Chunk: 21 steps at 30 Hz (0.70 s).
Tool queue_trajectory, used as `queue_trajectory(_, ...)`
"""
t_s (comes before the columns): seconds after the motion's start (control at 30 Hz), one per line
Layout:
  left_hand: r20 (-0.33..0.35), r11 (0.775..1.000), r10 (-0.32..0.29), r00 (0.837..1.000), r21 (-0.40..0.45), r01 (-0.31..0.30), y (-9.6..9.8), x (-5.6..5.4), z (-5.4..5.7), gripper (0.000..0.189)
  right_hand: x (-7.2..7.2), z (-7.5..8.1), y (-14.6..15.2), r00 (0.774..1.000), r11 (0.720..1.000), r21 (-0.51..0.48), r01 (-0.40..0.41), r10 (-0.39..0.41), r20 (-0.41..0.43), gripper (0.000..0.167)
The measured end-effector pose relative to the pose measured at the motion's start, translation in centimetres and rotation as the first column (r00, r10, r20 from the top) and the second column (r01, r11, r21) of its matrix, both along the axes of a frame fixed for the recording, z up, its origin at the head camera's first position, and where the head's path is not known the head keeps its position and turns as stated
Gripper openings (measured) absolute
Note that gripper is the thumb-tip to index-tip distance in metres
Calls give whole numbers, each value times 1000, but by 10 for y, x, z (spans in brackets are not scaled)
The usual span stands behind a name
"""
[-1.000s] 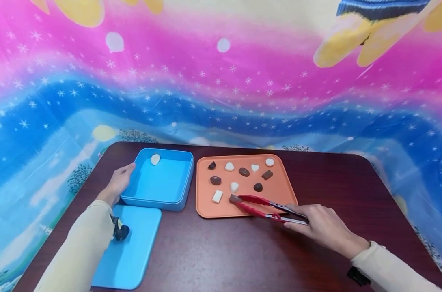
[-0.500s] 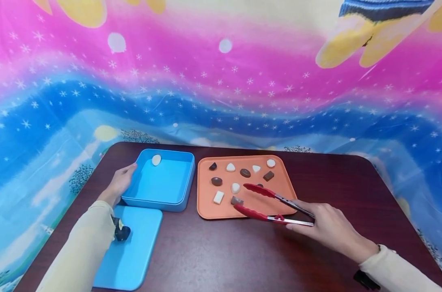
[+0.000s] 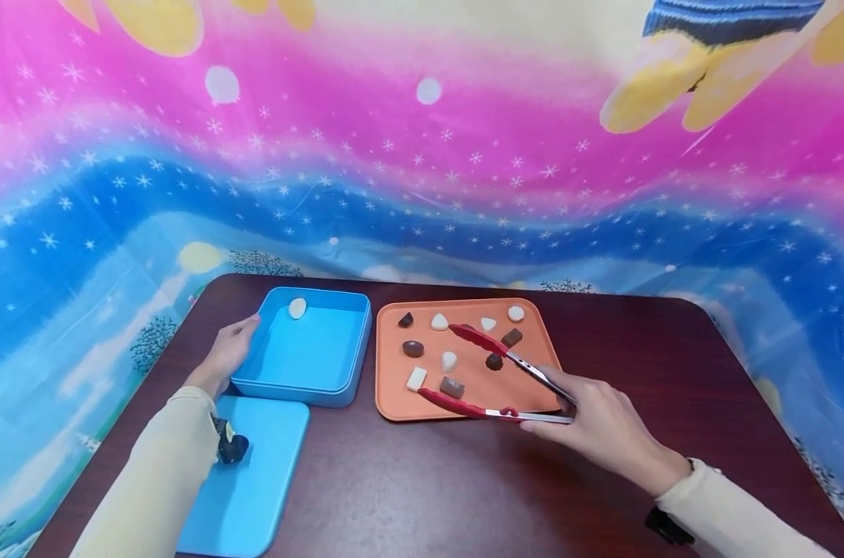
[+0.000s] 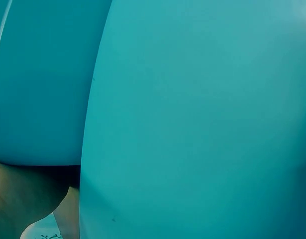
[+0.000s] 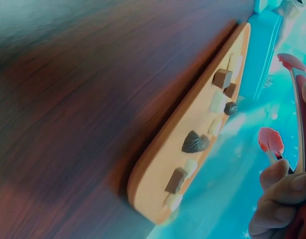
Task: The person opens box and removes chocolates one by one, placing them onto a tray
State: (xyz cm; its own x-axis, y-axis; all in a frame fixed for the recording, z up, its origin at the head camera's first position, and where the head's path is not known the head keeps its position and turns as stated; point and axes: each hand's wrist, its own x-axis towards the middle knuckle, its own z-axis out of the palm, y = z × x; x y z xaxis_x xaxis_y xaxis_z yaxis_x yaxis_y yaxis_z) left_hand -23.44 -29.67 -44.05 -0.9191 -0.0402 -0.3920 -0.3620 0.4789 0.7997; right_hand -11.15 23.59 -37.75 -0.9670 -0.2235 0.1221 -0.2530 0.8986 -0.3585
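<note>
My right hand (image 3: 606, 426) grips red-tipped metal tongs (image 3: 526, 372) over the orange tray (image 3: 394, 403). The tongs are spread wide, with a brown rectangular chocolate (image 3: 453, 387) on the tray between their tips. The lower tip is close to a white rectangular chocolate (image 3: 417, 379); the upper one covers most of a dark oval piece in the head view. My left hand (image 3: 226, 353) holds the left wall of the blue box (image 3: 355, 372), fingertips at its rim. One cream oval chocolate (image 3: 297, 308) lies in the box, at the back left.
Several other dark and white chocolates lie around the tray, among them a dark egg shape (image 3: 413, 349) and a ridged dark one (image 3: 494, 362). A blue lid (image 3: 268, 480) lies in front of the box, under my left forearm. A patterned cloth (image 3: 422, 155) hangs behind the table.
The tongs' tips were at the brown rectangular chocolate and have spread apart, leaving it on the tray. My right hand went slightly right, then back left. The left hand stays at the box.
</note>
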Motion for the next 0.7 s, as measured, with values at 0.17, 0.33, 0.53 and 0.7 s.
queue_trajectory(0.17,-5,1000,-6,1000,-1,6,0,1,0,77,-9,-7,-15,1000,998,-58,-4,3,-9,74)
queue_trajectory(0.33,-5,1000,-15,1000,0,15,1,1,0,74,-16,-9,-30,1000,995,-97,-17,17,7,72)
queue_trajectory(0.53,4,1000,-7,1000,-2,7,2,0,0,78,-24,-10,-49,999,993,-117,-25,27,23,74)
queue_trajectory(0.7,3,1000,2,1000,-5,-2,1,1,0,78,-32,-12,-66,999,989,-140,-38,43,28,84)
